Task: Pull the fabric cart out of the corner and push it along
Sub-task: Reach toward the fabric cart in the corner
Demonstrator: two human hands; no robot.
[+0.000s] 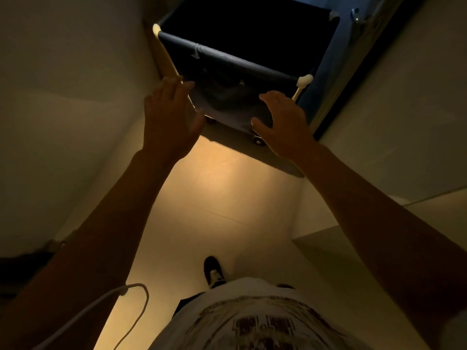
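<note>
Hands, left (169, 117) and right (283, 122), each grip spread apart near unlabeled dark fabric cart (227, 79); shirt print (262, 327) illegible.

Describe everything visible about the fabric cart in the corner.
The fabric cart is an open-topped bin of dark cloth stretched over a frame of pale tubes joined by pale corner connectors. Its inside is too dark to see into. A small caster shows under the near edge, on the tiled floor. It stands upright in a narrow corner, close by a wall on one side and a dark-framed panel on the other. Both open hands, the left hand and right hand, reach toward its near side; contact cannot be told.
</note>
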